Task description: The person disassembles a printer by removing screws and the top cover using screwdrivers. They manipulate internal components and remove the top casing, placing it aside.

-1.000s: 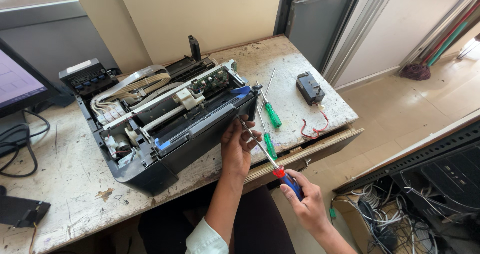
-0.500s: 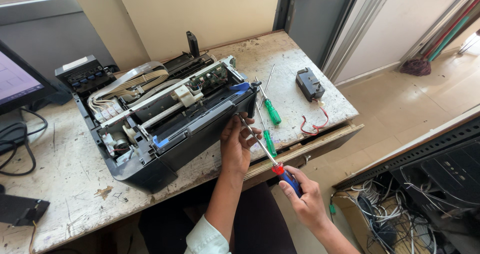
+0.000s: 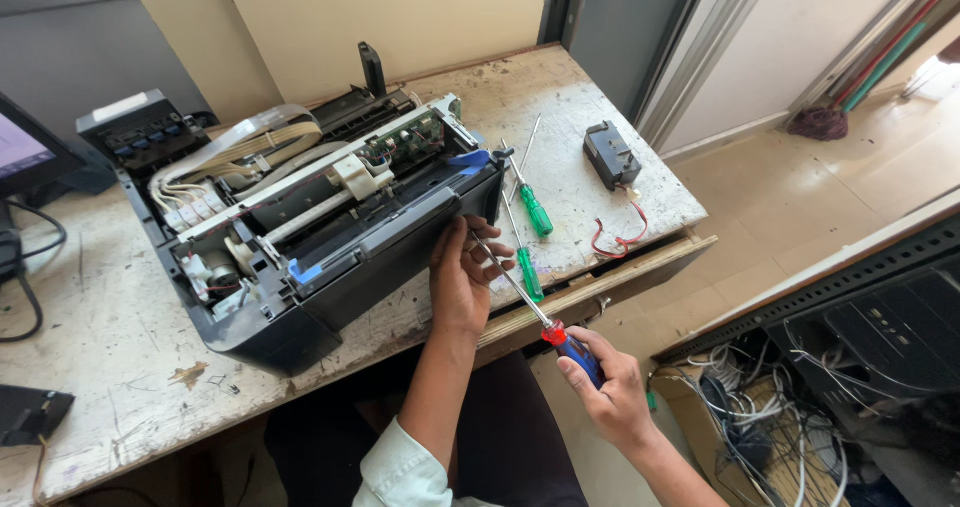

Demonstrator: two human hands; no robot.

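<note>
On the worn table [image 3: 620, 182], left hand [image 3: 462, 277] steadies the printer [image 3: 300, 227]; right hand [image 3: 610, 392] grips a screwdriver [image 3: 520, 287] (tip hidden).

We're in a repair workshop: a scarred, stained worktop [image 3: 90, 347] carries an opened printer [image 3: 300, 227], spare screwdrivers [image 3: 535, 210] and a loose black part [image 3: 611, 154], while tangled cables [image 3: 760, 417] spill from gear on the floor beside it.
</note>
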